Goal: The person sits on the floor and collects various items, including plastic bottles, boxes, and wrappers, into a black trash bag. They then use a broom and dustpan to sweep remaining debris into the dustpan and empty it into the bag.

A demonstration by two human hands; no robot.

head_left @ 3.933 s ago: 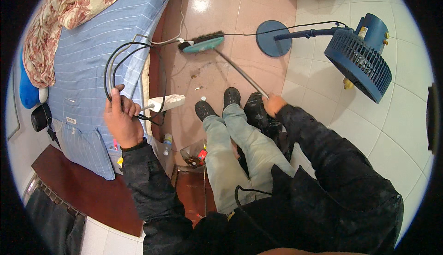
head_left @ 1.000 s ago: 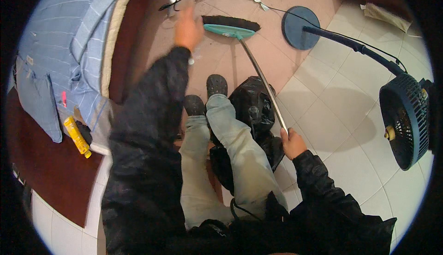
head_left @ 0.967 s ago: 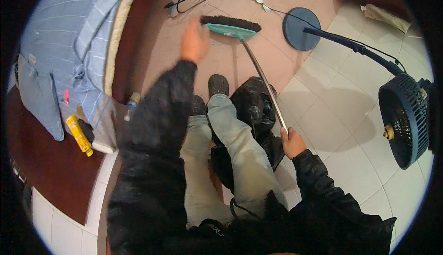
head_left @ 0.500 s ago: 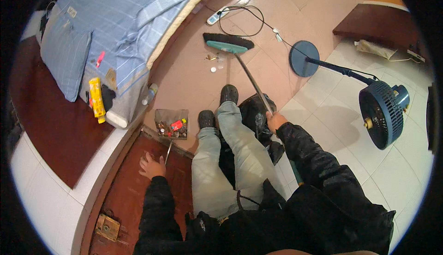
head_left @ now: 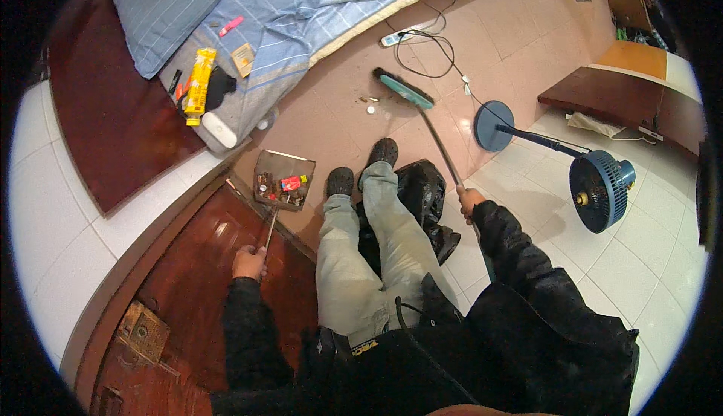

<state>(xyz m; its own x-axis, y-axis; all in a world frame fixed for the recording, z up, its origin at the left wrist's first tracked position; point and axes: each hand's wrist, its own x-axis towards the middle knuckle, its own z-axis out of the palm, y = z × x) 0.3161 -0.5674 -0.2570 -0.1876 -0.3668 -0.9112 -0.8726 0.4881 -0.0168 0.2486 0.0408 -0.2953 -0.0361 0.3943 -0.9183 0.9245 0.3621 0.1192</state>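
Note:
My left hand [head_left: 249,263] is closed round the thin metal handle of a dustpan, beside the dark red door. At the handle's far end lies the dustpan's pan [head_left: 295,161], holding a red packet and other small litter. My right hand [head_left: 471,200] grips the long shaft of a broom [head_left: 407,89]. Its teal head with dark bristles rests on the pink floor. To the left of that head are a round white cap [head_left: 370,110] and small brown scraps.
A black plastic bag [head_left: 422,190] lies by my right leg. A blue standing fan [head_left: 599,190] lies tipped over on white tiles, its round base [head_left: 493,126] near the broom. A power strip [head_left: 393,38] with a looped cord sits near the bed [head_left: 286,9].
My left hand went from spread fingers to a grip on the dustpan handle. The broom head turned and shifted within the view, which itself swung round. My right hand kept hold of the shaft.

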